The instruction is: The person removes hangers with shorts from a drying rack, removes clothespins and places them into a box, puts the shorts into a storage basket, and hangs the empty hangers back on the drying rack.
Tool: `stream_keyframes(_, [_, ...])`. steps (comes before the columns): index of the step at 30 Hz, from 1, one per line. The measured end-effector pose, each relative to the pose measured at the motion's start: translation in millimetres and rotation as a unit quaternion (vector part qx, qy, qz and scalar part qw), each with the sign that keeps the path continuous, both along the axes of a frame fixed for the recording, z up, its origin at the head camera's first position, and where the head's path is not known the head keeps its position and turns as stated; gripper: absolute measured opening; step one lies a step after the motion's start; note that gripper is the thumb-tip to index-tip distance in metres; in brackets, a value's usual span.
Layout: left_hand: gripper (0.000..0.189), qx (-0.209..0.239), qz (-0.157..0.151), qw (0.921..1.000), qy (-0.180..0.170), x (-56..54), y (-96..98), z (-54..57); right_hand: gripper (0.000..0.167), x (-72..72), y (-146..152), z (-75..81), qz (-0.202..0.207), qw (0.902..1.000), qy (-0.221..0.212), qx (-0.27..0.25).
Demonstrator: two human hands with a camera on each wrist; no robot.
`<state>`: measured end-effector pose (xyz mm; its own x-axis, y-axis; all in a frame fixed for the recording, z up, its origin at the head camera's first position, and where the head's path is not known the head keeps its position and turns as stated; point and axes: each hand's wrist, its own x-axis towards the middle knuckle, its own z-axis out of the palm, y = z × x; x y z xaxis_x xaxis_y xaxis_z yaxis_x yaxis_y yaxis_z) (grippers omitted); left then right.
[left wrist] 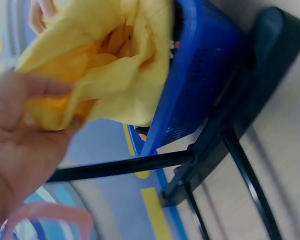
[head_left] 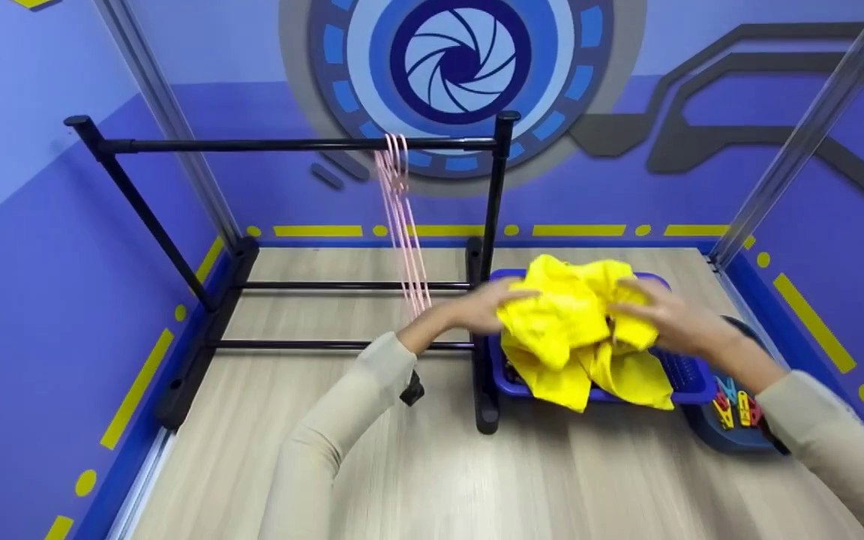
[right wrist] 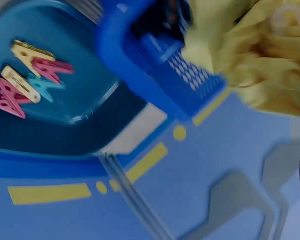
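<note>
A crumpled yellow garment (head_left: 559, 319) hangs in loose folds over a blue plastic basket (head_left: 691, 379); its exact kind is hard to tell. From the left side my left hand (head_left: 481, 306) grips it, and the left wrist view shows the thumb and fingers (left wrist: 52, 86) pinching a fold. My right hand (head_left: 676, 319), blurred, holds the garment's right side with its fingers against the fabric. Dark items inside the basket are mostly covered by the yellow cloth.
Left of the basket stands a black clothes rack (head_left: 297, 145) with several pink hangers (head_left: 402, 217) on its bar. A dark blue tub (right wrist: 50, 130) at the right contains several coloured clothespins (right wrist: 20, 82). Patterned walls enclose the wooden surface (head_left: 477, 480).
</note>
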<state>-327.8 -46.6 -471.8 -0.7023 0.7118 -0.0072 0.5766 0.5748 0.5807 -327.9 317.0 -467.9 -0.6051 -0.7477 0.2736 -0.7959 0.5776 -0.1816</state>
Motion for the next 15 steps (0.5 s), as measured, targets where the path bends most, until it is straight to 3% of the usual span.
stream_keyframes(2, [0.090,-0.092,-0.040,0.9947,-0.023,7.1,4.0,0.5,0.068,7.2,2,-9.2,0.031,0.9963,0.010,0.079])
stream_keyframes(4, [0.107,-0.141,-0.045,0.9868,-0.064,12.3,9.5,-0.3,0.080,13.7,2,-12.0,-0.021,0.9884,-0.075,0.131])
stream_keyframes(7, [0.111,-0.151,-0.014,0.9840,-0.093,15.0,17.8,-3.0,0.092,17.2,0,-8.6,-0.082,0.9612,-0.215,0.152])
stream_keyframes(9, [0.106,-0.145,0.021,0.9847,-0.094,15.1,23.5,-6.9,0.098,16.5,-2,-5.2,-0.102,0.9459,-0.276,0.136])
stream_keyframes(12, [0.110,-0.169,0.059,0.9811,-0.072,14.9,32.2,-15.1,0.108,15.0,-4,-4.7,-0.127,0.9394,-0.295,0.121])
stream_keyframes(15, [0.124,-0.216,0.079,0.9717,-0.052,14.1,40.7,-26.7,0.121,14.9,-5,-11.8,-0.151,0.9423,-0.263,0.141])
